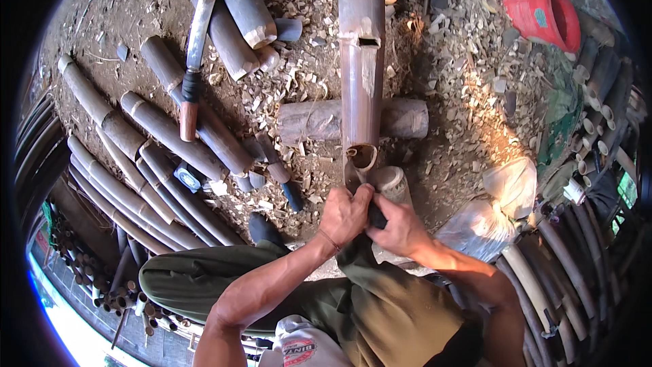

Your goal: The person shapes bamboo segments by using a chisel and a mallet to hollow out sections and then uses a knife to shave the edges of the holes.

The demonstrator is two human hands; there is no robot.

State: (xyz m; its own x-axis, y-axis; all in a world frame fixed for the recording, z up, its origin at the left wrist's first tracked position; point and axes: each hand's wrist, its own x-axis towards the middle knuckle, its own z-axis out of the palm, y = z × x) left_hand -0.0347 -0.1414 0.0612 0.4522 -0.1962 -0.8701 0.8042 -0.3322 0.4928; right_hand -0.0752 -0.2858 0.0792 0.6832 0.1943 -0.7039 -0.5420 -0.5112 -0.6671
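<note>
A long bamboo tube [361, 88] with a notch cut in its upper side points toward me, its open end just beyond my hands. It rests across a short thick bamboo piece [309, 122] on the ground. My right hand [401, 230] is closed around a dark handle [376, 216]. Beside it my left hand [345, 215] is closed in a fist, thumb toward the tube's end. A greyish blade-like edge shows between that fist and the tube; what the left fingers hold is hidden. A pale short tube [392, 182] stands just beyond my right hand.
A large knife [204, 20] with a wooden handle lies on bamboo poles at the left. A smaller dark-handled tool [291, 194] lies nearer. Wood chips cover the ground. A red bucket [543, 17] lies tipped at far right, above a clear plastic bag [485, 221] and stacked bamboo [564, 258].
</note>
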